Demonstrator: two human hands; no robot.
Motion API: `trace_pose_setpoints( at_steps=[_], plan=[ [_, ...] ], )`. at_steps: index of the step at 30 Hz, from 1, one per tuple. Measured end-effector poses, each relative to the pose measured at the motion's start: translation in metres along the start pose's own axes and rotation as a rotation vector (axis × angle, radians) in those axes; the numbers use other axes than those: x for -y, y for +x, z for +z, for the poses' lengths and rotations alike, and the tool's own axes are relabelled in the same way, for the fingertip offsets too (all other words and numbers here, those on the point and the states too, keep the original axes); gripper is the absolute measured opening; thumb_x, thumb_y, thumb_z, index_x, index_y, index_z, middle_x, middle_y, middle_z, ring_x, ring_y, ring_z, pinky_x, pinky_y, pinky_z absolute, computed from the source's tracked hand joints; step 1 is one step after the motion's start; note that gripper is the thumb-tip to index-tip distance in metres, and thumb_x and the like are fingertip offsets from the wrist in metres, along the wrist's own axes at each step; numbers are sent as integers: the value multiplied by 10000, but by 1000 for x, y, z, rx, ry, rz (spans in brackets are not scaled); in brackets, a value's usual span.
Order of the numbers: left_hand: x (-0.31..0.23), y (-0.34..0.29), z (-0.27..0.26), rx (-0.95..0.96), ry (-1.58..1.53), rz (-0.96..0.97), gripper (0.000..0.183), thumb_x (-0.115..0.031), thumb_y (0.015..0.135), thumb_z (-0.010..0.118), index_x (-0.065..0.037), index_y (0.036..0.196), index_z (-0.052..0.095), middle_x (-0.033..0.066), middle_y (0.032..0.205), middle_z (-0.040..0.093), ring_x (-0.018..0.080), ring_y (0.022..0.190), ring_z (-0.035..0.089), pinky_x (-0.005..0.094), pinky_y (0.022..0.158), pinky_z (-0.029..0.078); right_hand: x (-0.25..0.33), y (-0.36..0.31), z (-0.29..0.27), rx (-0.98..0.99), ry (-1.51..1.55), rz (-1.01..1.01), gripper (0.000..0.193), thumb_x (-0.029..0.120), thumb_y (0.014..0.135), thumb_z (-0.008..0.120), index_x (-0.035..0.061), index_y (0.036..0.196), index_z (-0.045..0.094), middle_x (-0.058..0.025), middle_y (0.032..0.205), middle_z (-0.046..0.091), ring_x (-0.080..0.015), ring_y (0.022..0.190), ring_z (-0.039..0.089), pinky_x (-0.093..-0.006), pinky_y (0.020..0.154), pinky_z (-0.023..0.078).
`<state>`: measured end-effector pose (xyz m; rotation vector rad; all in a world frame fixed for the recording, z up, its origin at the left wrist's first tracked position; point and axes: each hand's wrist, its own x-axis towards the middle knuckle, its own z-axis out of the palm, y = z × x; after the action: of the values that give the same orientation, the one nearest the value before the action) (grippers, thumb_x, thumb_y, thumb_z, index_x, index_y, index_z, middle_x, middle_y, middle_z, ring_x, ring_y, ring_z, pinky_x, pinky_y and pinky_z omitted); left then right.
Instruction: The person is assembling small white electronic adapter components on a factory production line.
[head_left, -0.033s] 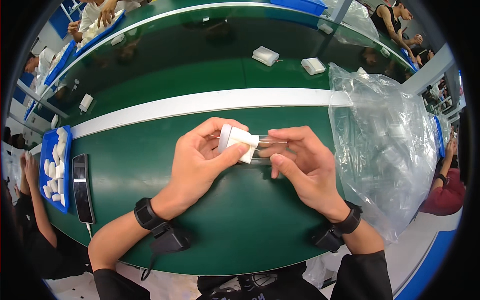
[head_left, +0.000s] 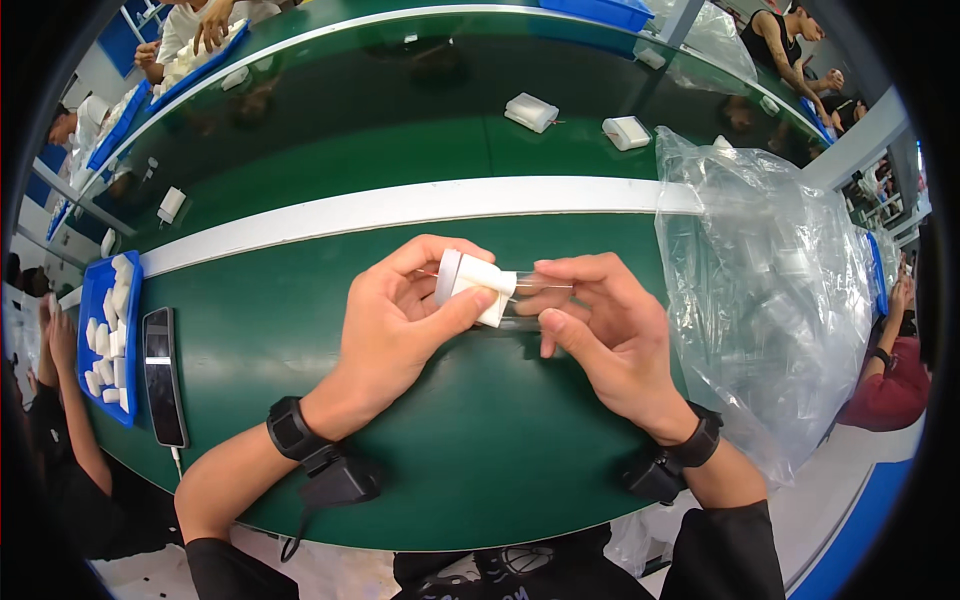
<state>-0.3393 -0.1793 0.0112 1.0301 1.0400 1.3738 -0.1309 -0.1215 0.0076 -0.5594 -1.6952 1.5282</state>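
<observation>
Above the middle of the green table, my left hand [head_left: 385, 315] pinches a white rounded block [head_left: 490, 274] between thumb and fingers. A pale ring-like cap sits round the block's left end, and thin wire leads stick out at both ends. My right hand [head_left: 615, 340] has its thumb and fingers closed on a clear plastic sleeve [head_left: 528, 281], which lines up with the block's right end. One lead reaches into the sleeve. The sleeve's outline is faint, so I cannot tell how far the block sits inside it.
A blue tray [head_left: 130, 400] of white blocks stands at the left, beside a phone [head_left: 163, 375] with a cable. A large clear plastic bag [head_left: 770, 300] lies at the right. Beyond the white rail [head_left: 400, 202], several white blocks [head_left: 531, 112] lie on a dark green surface. Other people work around.
</observation>
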Motion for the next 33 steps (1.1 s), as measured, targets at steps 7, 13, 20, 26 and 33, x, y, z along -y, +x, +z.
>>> trace_pose_setpoints(
  at_steps=[7, 13, 20, 26, 33],
  plan=[
    [5, -3, -5, 22, 23, 121, 293, 8, 904, 680, 39, 1179, 586, 80, 1114, 611, 114, 1006, 595, 275, 890, 515, 1, 0, 6, 13, 60, 18, 325, -36, 961, 583, -63, 1279, 519, -155, 1165, 608, -144, 951, 618, -257, 690, 525],
    [4, -8, -5, -17, 98, 255, 299, 17, 902, 677, 46, 1183, 581, 63, 1081, 610, 99, 965, 582, 258, 842, 501, 4, -3, 20, -17, 88, -21, 357, -64, 948, 586, -67, 1294, 500, -183, 1228, 588, -196, 1091, 626, -278, 741, 556],
    [3, -6, -6, 6, 77, 254, 283, 1, 928, 646, 55, 1196, 573, 72, 1051, 611, 117, 950, 594, 262, 804, 513, 0, -7, 28, -59, -54, -87, 390, -87, 934, 591, -64, 1307, 480, -203, 1241, 579, -224, 1109, 623, -313, 800, 579],
    [1, -3, -4, -41, -108, 75, 203, -28, 951, 635, 61, 1128, 585, 122, 1151, 605, 154, 887, 655, 291, 728, 580, 2, 2, 15, -139, 25, -76, 405, -66, 943, 585, -57, 1326, 452, -208, 1248, 575, -212, 1062, 629, -310, 802, 571],
    [0, -7, -15, 138, 31, 22, 147, 43, 917, 650, 65, 1046, 584, 96, 1028, 560, 155, 744, 674, 240, 541, 549, -4, -1, 26, -88, -13, -145, 364, -73, 932, 605, -64, 1280, 500, -201, 1268, 581, -217, 1076, 635, -306, 826, 587]
  ],
)
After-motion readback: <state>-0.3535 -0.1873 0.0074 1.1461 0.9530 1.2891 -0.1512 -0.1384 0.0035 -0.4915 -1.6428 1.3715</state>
